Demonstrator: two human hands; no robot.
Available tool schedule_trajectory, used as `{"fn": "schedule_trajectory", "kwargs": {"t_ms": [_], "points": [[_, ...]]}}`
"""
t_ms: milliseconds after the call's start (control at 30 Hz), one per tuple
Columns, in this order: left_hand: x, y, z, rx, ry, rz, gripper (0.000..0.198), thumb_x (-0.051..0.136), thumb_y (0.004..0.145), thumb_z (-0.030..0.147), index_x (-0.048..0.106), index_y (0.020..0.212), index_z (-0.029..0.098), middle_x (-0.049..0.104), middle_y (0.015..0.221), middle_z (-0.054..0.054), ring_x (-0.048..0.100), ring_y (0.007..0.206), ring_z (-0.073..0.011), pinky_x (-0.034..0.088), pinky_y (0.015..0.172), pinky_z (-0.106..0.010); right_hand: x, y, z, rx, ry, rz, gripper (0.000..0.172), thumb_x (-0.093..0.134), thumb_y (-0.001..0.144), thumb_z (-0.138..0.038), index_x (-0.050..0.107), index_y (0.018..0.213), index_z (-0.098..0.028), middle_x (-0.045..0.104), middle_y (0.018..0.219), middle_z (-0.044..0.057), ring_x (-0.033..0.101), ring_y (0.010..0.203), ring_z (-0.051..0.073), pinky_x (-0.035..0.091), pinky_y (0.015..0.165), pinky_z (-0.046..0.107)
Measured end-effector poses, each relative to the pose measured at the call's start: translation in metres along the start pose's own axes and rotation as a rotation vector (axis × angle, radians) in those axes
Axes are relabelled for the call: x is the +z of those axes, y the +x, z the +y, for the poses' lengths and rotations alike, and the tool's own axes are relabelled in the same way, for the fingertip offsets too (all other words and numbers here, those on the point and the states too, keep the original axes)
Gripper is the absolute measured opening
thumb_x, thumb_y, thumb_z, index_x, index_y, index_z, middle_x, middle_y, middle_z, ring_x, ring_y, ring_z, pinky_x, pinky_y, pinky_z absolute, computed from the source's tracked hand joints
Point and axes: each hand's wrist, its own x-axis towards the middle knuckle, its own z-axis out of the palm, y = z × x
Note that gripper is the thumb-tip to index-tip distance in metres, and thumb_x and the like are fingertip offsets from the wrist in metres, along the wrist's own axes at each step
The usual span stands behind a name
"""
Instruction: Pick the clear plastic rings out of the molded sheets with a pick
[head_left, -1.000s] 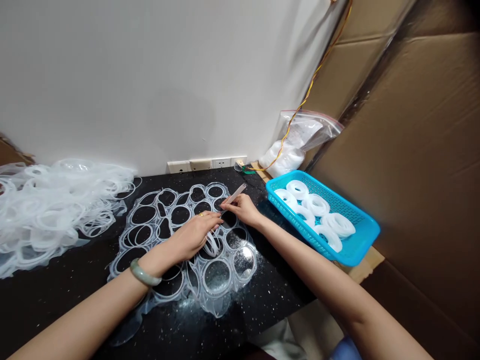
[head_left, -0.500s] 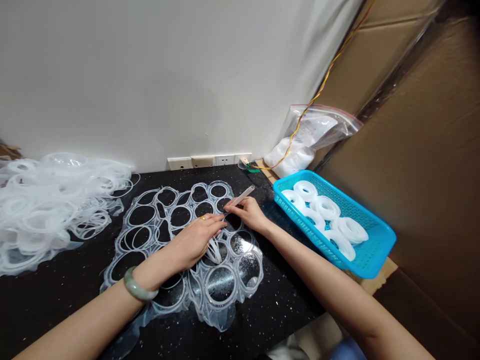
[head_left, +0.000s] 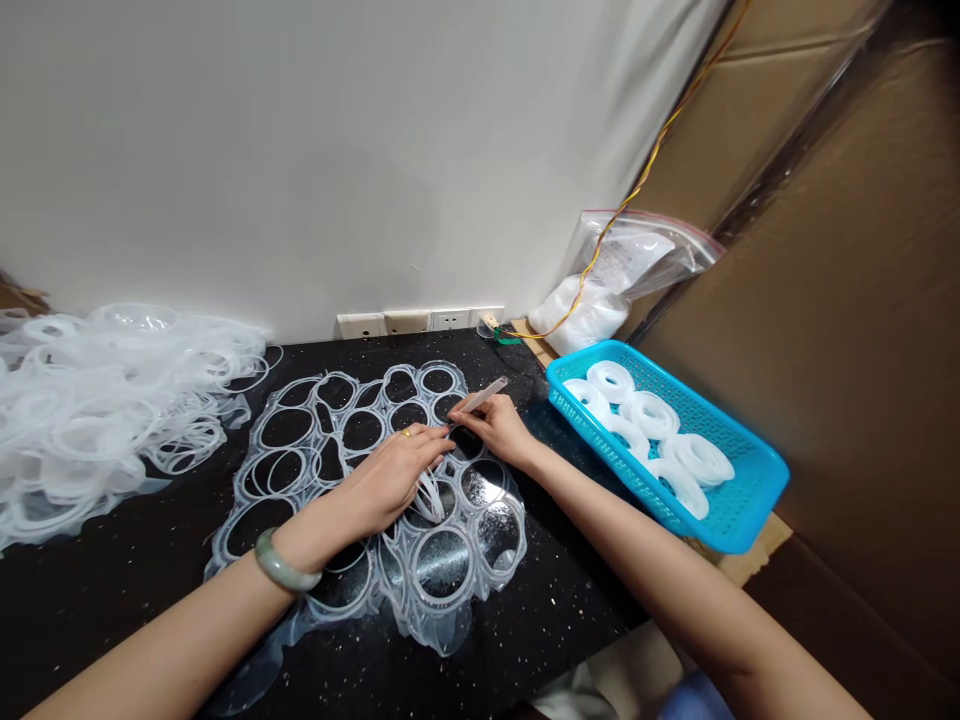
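A translucent sheet with many round holes (head_left: pixel 442 607) lies flat on the black speckled table (head_left: pixel 517 650). My left hand (head_left: pixel 394 475) rests on its middle, fingers together and pointing right, closed on several thin white rings (head_left: pixel 430 498) that stick out below the palm. Just right of those fingertips, my right hand (head_left: pixel 499 425) pinches a slim translucent stick (head_left: pixel 486 393), its lower tip at the sheet near the left fingertips and its upper end tilted to the right.
Loose white rings and scraps (head_left: pixel 97 420) are heaped at the left. A blue basket (head_left: pixel 750 525) with several white ring rolls stands at the right. Behind it are a clear bag (head_left: pixel 585 310), a yellow-red wire (head_left: pixel 651 165) and cardboard (head_left: pixel 810 250). Sockets (head_left: pixel 450 320) line the wall's foot.
The view has shifted very slightly. Both hands stay at almost the same spot, and the stick's upper end has tipped a little lower.
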Motion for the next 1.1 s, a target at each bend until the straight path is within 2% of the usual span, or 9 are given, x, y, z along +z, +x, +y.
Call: {"fn": "schedule_trajectory", "kwargs": {"t_ms": [133,267,367,500,633,833,1000,1100], "points": [[0.004,0.003,-0.006,-0.005,-0.053,-0.009,0.036,0.035,0.094,0.008,0.058,0.122,0.015,0.065,0.112,-0.012,0.057,0.101,-0.0225,0.049,0.090,-0.041,0.000,-0.003,-0.001,-0.116,-0.141,-0.006,0.011,0.064,0.088,-0.020,0.074,0.083,-0.017,0.075,0.088,0.005,0.065,0.081,0.017,0.047,0.077,0.027],[0.005,0.005,-0.008,-0.027,-0.060,-0.003,0.033,0.035,0.096,0.010,0.060,0.117,0.014,0.065,0.108,-0.011,0.057,0.097,-0.0215,0.048,0.088,-0.038,0.000,-0.006,-0.005,-0.245,-0.400,-0.048,0.018,0.057,0.094,-0.026,0.073,0.088,-0.019,0.075,0.093,0.005,0.059,0.086,0.018,0.039,0.079,0.031],[0.005,0.005,-0.006,-0.043,-0.053,-0.006,0.032,0.035,0.095,0.010,0.062,0.111,0.014,0.065,0.103,-0.011,0.056,0.095,-0.0219,0.048,0.086,-0.037,0.001,-0.005,-0.009,-0.260,-0.523,-0.086,0.023,0.053,0.097,-0.030,0.072,0.089,-0.020,0.075,0.095,0.004,0.057,0.086,0.018,0.035,0.077,0.032],[0.004,0.004,-0.004,-0.058,-0.046,-0.017,0.031,0.035,0.093,0.008,0.063,0.107,0.013,0.066,0.100,-0.011,0.056,0.094,-0.0223,0.048,0.086,-0.038,0.004,-0.002,-0.013,-0.245,-0.570,-0.089,0.024,0.052,0.097,-0.029,0.072,0.089,-0.020,0.075,0.095,0.003,0.057,0.085,0.018,0.035,0.077,0.032],[0.002,0.002,-0.002,-0.055,-0.034,-0.018,0.037,0.034,0.090,0.005,0.062,0.113,0.013,0.066,0.107,-0.012,0.057,0.100,-0.0234,0.047,0.091,-0.041,0.007,-0.003,-0.012,-0.184,-0.478,-0.043,0.019,0.057,0.094,-0.025,0.074,0.088,-0.020,0.076,0.096,0.004,0.061,0.087,0.019,0.040,0.080,0.031],[-0.011,-0.005,0.005,-0.013,-0.093,-0.019,0.050,0.035,0.079,-0.002,0.059,0.119,0.017,0.061,0.126,-0.012,0.054,0.114,-0.0233,0.046,0.097,-0.043,-0.003,0.000,-0.005,0.082,-0.010,0.079,0.014,0.066,0.084,-0.026,0.075,0.084,-0.016,0.076,0.087,0.007,0.070,0.080,0.020,0.050,0.072,0.028],[-0.021,-0.007,0.006,-0.051,-0.134,-0.030,0.049,0.035,0.080,-0.001,0.059,0.118,0.017,0.065,0.105,-0.010,0.060,0.093,-0.0208,0.050,0.085,-0.039,-0.015,0.009,-0.001,0.079,0.026,0.155,0.021,0.067,0.081,-0.033,0.075,0.083,-0.013,0.075,0.083,0.009,0.070,0.079,0.023,0.051,0.071,0.029],[-0.023,-0.008,0.001,-0.054,-0.131,-0.046,0.048,0.035,0.083,0.000,0.057,0.122,0.018,0.064,0.105,-0.010,0.060,0.091,-0.0200,0.049,0.083,-0.038,-0.019,0.005,-0.002,0.084,-0.008,0.157,0.020,0.065,0.082,-0.032,0.075,0.083,-0.014,0.076,0.085,0.009,0.070,0.080,0.023,0.052,0.071,0.030]]}}
